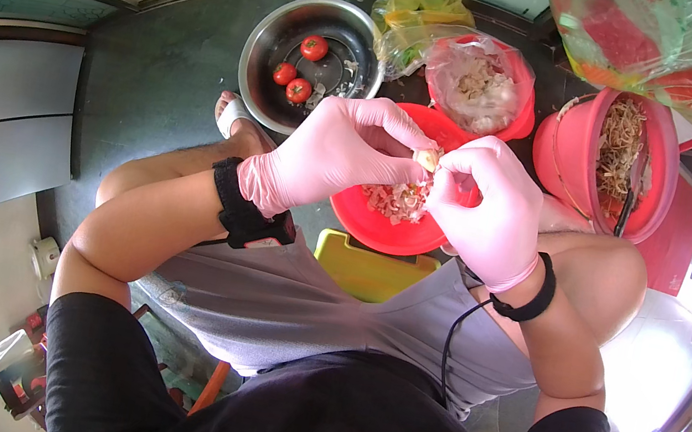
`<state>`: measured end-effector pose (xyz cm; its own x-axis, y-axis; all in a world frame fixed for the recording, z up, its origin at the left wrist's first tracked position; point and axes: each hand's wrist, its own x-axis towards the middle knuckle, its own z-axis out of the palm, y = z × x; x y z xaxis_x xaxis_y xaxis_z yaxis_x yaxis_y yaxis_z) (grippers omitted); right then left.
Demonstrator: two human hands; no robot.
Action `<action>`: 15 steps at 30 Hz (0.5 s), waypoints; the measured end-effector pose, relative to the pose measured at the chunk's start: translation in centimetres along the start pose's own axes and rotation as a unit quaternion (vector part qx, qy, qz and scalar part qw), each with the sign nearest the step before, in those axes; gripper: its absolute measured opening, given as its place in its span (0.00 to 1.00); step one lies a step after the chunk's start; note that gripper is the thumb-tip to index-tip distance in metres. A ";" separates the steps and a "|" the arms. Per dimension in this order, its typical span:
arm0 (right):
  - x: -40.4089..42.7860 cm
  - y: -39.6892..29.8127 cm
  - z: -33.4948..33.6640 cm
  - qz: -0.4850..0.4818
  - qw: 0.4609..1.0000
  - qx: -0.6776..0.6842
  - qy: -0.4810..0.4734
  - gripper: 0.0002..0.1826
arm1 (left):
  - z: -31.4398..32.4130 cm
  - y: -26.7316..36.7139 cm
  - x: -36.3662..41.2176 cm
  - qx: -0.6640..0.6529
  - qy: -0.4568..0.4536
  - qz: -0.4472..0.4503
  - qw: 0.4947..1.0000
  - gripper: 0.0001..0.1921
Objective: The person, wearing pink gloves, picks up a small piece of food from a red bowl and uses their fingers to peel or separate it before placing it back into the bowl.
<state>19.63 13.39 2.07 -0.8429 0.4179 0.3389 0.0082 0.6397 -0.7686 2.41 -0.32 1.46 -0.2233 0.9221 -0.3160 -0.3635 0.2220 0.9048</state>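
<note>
Both my hands wear pink gloves and meet above a red plastic basin (350, 211) that holds small pale and reddish peelings (398, 203). Between the thumb and fingers of my left hand (350, 154) is a small pale yellow piece (427, 159), which looks like a garlic clove. My right hand (490, 203) has its thumb and forefinger pinched together at the right side of that piece; whether they grip it or a bit of its skin is hidden by the fingers.
A steel bowl (259, 79) with tomatoes (314, 48) stands ahead left. Beyond the basin are a bag-lined pink basin (524, 112) and a yellow plastic bag (425, 4). A pink bucket (562, 150) with dry, stringy scraps stands right. A yellow-green plastic stool (371, 269) lies between my legs.
</note>
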 end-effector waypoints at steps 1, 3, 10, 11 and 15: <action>0.1 -0.1 0.0 0.007 1.000 0.010 -0.002 0.12 | 0.0 0.0 0.0 0.007 -0.004 0.012 1.000 0.10; 0.1 -0.2 0.0 0.015 1.000 0.019 -0.005 0.11 | 0.1 0.2 0.0 0.012 -0.005 0.007 1.000 0.10; 0.1 -0.2 0.4 0.038 0.998 0.057 0.001 0.13 | 0.0 -0.1 -0.1 -0.008 -0.028 0.010 1.000 0.13; 0.1 -0.2 0.5 0.045 0.997 0.062 0.005 0.13 | 0.0 -0.1 -0.1 -0.008 -0.028 0.010 1.000 0.13; 0.0 0.1 0.6 0.043 0.996 0.081 0.003 0.12 | 0.2 0.1 -0.1 -0.015 -0.027 -0.056 0.998 0.16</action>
<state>19.33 13.08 1.71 -0.8394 0.4711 0.2709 -0.0073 0.4886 -0.8725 2.54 -0.36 1.66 -0.1304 0.9081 -0.3980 -0.4110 0.3158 0.8552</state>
